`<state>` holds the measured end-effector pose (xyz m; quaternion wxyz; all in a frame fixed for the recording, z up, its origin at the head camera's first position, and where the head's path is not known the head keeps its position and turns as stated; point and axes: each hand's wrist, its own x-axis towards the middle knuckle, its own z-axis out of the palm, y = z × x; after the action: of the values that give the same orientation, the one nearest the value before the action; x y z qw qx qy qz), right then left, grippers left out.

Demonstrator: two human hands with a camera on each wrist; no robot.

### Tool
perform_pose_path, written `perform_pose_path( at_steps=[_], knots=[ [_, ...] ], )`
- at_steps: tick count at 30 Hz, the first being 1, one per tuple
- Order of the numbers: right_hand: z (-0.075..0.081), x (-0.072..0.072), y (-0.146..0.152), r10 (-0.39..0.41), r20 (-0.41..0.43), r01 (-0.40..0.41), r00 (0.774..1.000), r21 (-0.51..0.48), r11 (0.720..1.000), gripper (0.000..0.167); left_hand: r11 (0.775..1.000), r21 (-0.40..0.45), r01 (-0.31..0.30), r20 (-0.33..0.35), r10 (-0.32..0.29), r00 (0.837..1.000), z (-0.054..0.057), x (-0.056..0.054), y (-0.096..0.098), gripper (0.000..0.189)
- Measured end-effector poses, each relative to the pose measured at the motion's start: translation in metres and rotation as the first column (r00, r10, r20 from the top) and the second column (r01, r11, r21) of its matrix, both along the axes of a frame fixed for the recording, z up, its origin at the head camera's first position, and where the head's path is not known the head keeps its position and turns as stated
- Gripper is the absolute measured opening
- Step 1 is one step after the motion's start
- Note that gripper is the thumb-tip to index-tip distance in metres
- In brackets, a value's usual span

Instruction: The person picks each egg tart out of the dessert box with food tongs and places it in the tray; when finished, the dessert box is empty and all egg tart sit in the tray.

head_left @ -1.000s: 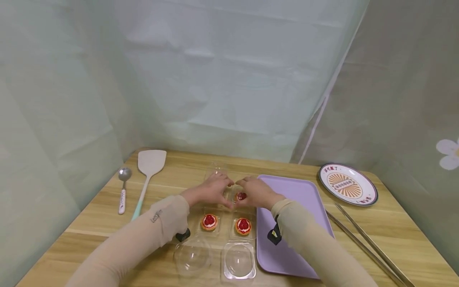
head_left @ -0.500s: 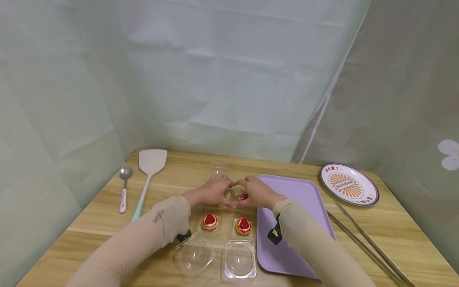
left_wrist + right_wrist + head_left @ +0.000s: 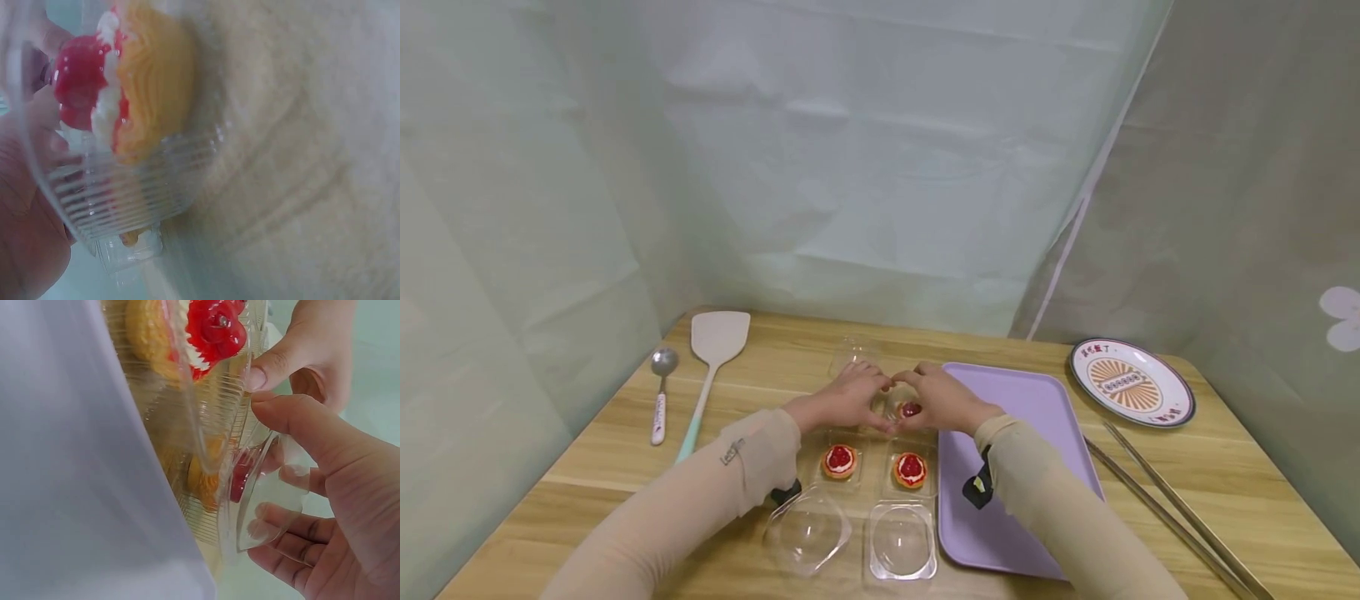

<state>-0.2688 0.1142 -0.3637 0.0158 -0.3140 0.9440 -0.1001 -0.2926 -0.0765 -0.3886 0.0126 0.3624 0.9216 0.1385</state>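
Observation:
Both hands meet over the back right tart of the group. My left hand and right hand hold a clear domed plastic lid between them, thumbs nearly touching. Below it a fruit tart with red topping sits in a clear box base. The right wrist view shows the right hand with fingers bent round the lid's far side, and the left hand opposite. Whether the lid is fully seated on the base cannot be seen. Nearer stand a left tart and a right tart in clear bases.
Close to me lie a clear domed lid and a squarish clear lid. More clear plastic stands behind the left hand. A purple tray, tongs and plate are right; a spatula and spoon are left.
Both hands stay over the same tart, with only slight shifts of the fingers. The tarts, tray and utensils keep their places on the table; the head view drifts a little.

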Motion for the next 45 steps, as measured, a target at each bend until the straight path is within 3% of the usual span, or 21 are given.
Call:
perform_pose_path(
  at_steps=[11, 18, 25, 34, 45],
  knots=[
    [0.013, 0.005, 0.006, -0.023, 0.047, 0.025, 0.999, -0.032, 0.999, 0.069, 1.000, -0.008, 0.004, 0.018, -0.004, 1.000, 0.004, 0.001, -0.001, 0.067],
    [0.027, 0.007, 0.015, -0.048, 0.064, 0.054, 0.997, -0.102, 0.993, 0.068, 1.000, -0.007, 0.004, 0.060, -0.004, 0.998, 0.007, 0.001, -0.001, 0.071],
    [0.033, 0.007, 0.026, -0.066, 0.045, 0.073, 0.997, -0.191, 0.979, 0.070, 1.000, -0.025, 0.015, 0.056, -0.014, 0.998, 0.006, -0.001, -0.001, 0.073],
    [0.033, 0.005, 0.031, -0.098, 0.016, 0.098, 0.995, -0.331, 0.939, 0.071, 1.000, -0.002, 0.008, 0.074, -0.008, 0.997, 0.003, -0.004, -0.001, 0.071],
    [0.026, -0.003, 0.041, -0.183, 0.073, 0.196, 0.980, -0.435, 0.879, 0.072, 1.000, 0.005, -0.004, 0.064, 0.004, 0.998, 0.005, -0.003, 0.000, 0.071]
  ],
)
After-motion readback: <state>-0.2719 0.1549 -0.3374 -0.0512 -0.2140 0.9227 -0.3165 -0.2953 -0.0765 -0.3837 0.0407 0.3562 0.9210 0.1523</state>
